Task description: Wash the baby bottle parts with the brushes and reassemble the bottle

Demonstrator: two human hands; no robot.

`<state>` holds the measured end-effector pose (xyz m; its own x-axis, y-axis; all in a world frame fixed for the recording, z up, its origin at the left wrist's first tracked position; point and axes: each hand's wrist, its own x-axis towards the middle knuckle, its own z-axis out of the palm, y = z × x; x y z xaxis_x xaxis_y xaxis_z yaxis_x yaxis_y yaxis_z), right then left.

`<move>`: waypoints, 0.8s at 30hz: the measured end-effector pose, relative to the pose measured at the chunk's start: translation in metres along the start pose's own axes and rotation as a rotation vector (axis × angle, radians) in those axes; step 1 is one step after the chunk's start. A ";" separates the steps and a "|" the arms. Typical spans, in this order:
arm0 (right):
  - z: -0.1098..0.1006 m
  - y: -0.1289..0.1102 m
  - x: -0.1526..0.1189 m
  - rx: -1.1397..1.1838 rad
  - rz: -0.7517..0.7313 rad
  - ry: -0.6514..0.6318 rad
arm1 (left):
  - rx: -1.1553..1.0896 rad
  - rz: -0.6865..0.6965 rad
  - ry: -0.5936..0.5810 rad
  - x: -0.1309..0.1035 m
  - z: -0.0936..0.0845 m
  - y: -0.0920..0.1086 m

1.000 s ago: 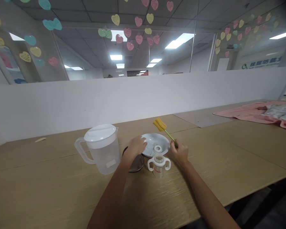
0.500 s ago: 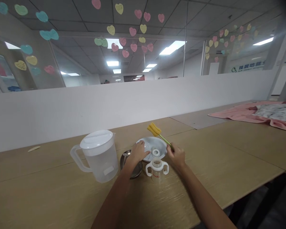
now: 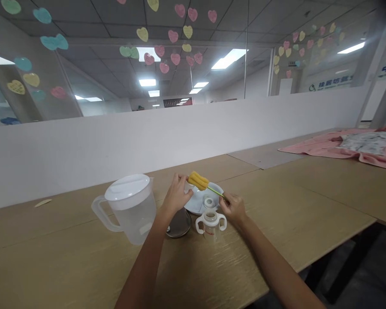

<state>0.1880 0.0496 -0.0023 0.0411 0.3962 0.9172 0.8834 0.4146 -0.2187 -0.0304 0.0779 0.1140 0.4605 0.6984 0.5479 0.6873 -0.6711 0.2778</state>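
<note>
My right hand (image 3: 234, 209) is closed round the green handle of a bottle brush (image 3: 198, 180) with a yellow sponge head. The head points left toward my left hand (image 3: 178, 192), which grips a small clear cap-like piece (image 3: 188, 186), partly hidden by fingers and sponge. Both are above a white bowl (image 3: 196, 207) that holds a white ring (image 3: 209, 202) and a thin piece beside it. In front of the bowl a clear baby bottle (image 3: 211, 223) with two white handles stands upright, its mouth uncovered. A dark metal dish (image 3: 180, 225) lies partly behind my left forearm.
A translucent lidded pitcher (image 3: 131, 214) stands on the wooden table (image 3: 83, 270) to the left. Further left lies a small flat piece (image 3: 43, 202). A pink cloth (image 3: 328, 146) is spread at the far right. A white wall (image 3: 116, 146) with glass above runs along the back.
My left hand has risen out of the bowl with the clear piece. The brush has tilted lower and moved left, its sponge now close to that piece.
</note>
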 end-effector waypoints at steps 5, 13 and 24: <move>0.002 0.002 -0.001 0.000 0.006 -0.015 | 0.153 0.001 0.072 0.001 0.002 0.002; 0.003 0.010 0.000 -0.072 0.001 -0.129 | 0.082 0.113 0.016 -0.002 -0.015 0.007; 0.006 0.020 -0.001 -0.316 0.133 0.060 | -0.304 0.086 -0.139 -0.010 -0.033 0.041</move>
<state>0.2026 0.0625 -0.0091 0.1842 0.3771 0.9077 0.9690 0.0849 -0.2319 -0.0252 0.0351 0.1459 0.5957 0.6495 0.4724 0.4538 -0.7575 0.4693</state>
